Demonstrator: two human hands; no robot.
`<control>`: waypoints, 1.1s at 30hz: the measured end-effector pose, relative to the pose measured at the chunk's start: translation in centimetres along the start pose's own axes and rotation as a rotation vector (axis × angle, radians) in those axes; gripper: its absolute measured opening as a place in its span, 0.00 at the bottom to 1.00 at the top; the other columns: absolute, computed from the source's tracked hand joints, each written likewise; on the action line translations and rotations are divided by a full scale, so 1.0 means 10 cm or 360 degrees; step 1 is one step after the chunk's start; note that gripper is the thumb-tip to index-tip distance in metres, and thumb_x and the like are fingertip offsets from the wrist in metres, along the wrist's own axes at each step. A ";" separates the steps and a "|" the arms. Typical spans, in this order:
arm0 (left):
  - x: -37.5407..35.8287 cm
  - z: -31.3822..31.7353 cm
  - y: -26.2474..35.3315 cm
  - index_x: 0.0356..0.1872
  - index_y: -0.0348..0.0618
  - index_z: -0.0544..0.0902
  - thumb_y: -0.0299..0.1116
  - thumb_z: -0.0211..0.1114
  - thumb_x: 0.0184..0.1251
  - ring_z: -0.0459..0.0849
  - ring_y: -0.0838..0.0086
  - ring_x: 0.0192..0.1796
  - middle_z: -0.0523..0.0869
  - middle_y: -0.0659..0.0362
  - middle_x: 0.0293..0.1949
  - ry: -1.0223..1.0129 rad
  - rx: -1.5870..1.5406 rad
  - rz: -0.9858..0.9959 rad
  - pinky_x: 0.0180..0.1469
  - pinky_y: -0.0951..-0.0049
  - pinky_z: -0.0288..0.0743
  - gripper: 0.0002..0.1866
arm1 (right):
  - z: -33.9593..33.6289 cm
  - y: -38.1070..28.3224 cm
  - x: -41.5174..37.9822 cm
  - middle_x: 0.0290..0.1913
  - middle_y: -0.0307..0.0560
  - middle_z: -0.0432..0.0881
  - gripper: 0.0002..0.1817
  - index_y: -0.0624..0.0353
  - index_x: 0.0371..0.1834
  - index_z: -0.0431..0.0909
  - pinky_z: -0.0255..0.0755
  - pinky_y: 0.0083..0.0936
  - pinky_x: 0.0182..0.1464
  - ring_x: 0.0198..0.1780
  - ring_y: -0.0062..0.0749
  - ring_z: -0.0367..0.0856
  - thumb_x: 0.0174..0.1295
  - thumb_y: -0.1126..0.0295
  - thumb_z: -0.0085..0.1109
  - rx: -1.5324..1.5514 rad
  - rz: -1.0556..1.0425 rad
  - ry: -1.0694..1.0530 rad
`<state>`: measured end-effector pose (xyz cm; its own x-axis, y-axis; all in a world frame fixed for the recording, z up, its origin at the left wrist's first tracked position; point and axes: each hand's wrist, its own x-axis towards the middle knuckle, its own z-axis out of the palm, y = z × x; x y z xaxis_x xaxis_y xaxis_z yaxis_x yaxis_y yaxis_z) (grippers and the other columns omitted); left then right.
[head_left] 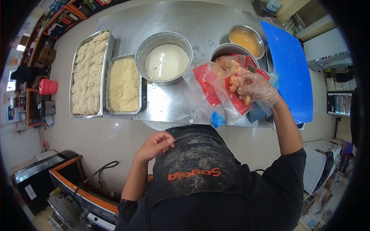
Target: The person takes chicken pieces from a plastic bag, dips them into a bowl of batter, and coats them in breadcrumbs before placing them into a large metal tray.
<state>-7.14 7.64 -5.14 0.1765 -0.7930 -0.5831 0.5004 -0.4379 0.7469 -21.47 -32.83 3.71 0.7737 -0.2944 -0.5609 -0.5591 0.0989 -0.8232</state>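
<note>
Crumb tray [123, 84] left of batter bowl [166, 61]

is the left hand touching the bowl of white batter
No, the left hand rests bare against the black apron, well off the table, while the bowl of white batter stands untouched on the steel table.

Along the counter's [200, 23] left edge I see a tray of breaded pieces [88, 73], then a crumb tray [123, 84]; a batter bowl [166, 61] mid-counter, an orange-sauce bowl [246, 40] toward the far right, and a blue board [291, 69] at the right edge.
</note>
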 end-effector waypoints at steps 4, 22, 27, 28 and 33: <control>-0.03 0.00 -0.02 0.43 0.40 0.81 0.37 0.61 0.74 0.69 0.86 0.24 0.82 0.63 0.31 -0.0028 -0.0043 -0.0094 0.25 0.84 0.62 0.10 | -0.01 -0.10 0.01 0.30 0.44 0.82 0.09 0.63 0.41 0.79 0.79 0.19 0.35 0.30 0.23 0.83 0.61 0.70 0.62 -0.0012 0.0084 -0.0107; -0.03 -0.29 -0.35 0.40 0.46 0.80 0.45 0.64 0.71 0.69 0.87 0.24 0.79 0.67 0.29 0.0381 0.0010 -0.0342 0.25 0.84 0.62 0.13 | -0.29 0.45 -0.26 0.21 0.37 0.77 0.10 0.65 0.26 0.82 0.65 0.19 0.29 0.24 0.18 0.72 0.57 0.68 0.61 -0.0045 -0.0010 0.0523; -0.09 -0.42 -0.39 0.40 0.46 0.80 0.46 0.63 0.72 0.68 0.87 0.23 0.79 0.68 0.30 0.0413 -0.0052 -0.0344 0.24 0.84 0.61 0.14 | -0.08 0.24 -0.28 0.25 0.37 0.79 0.11 0.66 0.32 0.82 0.66 0.18 0.27 0.24 0.17 0.72 0.59 0.67 0.64 0.0153 0.0107 0.0555; -0.09 -0.44 -0.40 0.40 0.46 0.80 0.47 0.63 0.72 0.68 0.87 0.23 0.79 0.68 0.30 0.0414 -0.0049 -0.0351 0.24 0.84 0.61 0.14 | -0.10 0.29 -0.26 0.25 0.38 0.79 0.11 0.66 0.32 0.82 0.67 0.18 0.28 0.25 0.17 0.73 0.59 0.66 0.64 0.0054 0.0111 0.0506; -0.09 -0.50 -0.49 0.40 0.47 0.80 0.48 0.63 0.71 0.68 0.87 0.23 0.79 0.68 0.29 0.0404 -0.0024 -0.0397 0.24 0.84 0.60 0.15 | -0.15 0.40 -0.20 0.26 0.40 0.81 0.13 0.66 0.32 0.82 0.71 0.19 0.32 0.28 0.20 0.77 0.59 0.64 0.63 -0.0376 0.0024 0.0472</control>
<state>-5.57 12.63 -9.88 0.2513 -0.5310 -0.8092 0.5668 -0.5970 0.5678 -25.70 -33.31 1.66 0.6642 -0.5605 -0.4946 -0.6500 -0.1064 -0.7524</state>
